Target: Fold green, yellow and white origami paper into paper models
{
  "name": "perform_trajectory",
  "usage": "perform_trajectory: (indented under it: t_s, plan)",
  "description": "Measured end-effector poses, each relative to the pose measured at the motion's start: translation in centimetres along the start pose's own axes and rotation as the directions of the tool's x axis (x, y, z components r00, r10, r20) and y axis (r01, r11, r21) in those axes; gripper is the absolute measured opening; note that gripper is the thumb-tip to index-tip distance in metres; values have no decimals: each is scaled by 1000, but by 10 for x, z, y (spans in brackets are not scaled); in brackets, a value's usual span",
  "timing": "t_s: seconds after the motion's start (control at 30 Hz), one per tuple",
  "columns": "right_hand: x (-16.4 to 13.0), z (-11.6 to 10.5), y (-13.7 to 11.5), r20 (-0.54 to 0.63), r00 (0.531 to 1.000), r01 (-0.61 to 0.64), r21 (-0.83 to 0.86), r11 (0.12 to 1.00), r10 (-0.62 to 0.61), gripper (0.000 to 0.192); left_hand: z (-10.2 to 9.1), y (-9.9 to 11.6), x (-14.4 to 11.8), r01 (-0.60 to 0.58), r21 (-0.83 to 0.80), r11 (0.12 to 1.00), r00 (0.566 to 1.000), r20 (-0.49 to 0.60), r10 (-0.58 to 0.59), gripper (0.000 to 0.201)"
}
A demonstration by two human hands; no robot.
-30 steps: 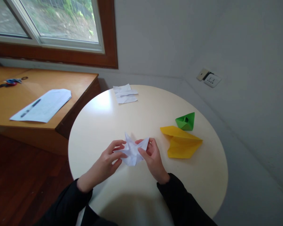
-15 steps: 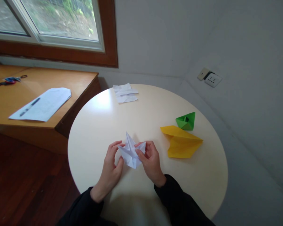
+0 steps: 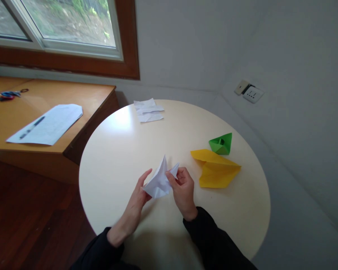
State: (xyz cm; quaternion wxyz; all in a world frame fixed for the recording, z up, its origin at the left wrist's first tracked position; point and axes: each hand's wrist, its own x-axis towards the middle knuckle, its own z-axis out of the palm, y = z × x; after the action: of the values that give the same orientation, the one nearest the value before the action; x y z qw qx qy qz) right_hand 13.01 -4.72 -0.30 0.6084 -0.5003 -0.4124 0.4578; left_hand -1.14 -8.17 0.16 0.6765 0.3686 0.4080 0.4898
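White folded paper [image 3: 157, 184] is in the two hands in my head view, held up over the half of the round table [image 3: 107, 157] that is closer to the near edge. I see the right hand [image 3: 184, 193] closed in a pinch, thumb and fingers squeezing its right point, I think so that bit can't slip. My left hand [image 3: 133, 206] is about half open, with one finger poking up. The paper's left point sits against it, maybe to hold it up, but some fingers hide underneath, so I can't tell if they grip. Yellow folded paper [image 3: 218, 175] lies toward the right edge, with the green paper boat [image 3: 223, 145] just past it; I can't tell if they touch. Some white sheets [image 3: 148, 117] lie by the far edge. Those things are probably put out there to leave room for hands.
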Motion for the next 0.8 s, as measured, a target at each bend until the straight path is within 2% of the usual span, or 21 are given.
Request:
perform_trajectory:
  t_s: [0.13,0.23,0.37,0.5,0.6,0.8]
  plan:
    - [1,0,0,-8,1000,-7,37,999,8,25,7,11,-3,-82,119,989,993,91,72,49]
    - [1,-1,-2,27,1000,-6,48,999,5,25,11,17,-1,-127,151,980,990,86,115,40]
    - [0,-7,-7,171,985,35,6,999,-36,22,7,16,4,-127,212,969,991,72,115,35]
    - [2,-16,-12,296,946,158,-65,985,-132,15,1,18,9,-97,244,965,994,66,83,32]
    - [3,-21,-13,361,915,214,-58,975,-179,11,-1,21,12,-100,276,956,995,21,98,26]
    - [0,-22,-15,521,851,70,22,997,-71,15,-4,22,14,-98,400,911,986,-86,144,19]
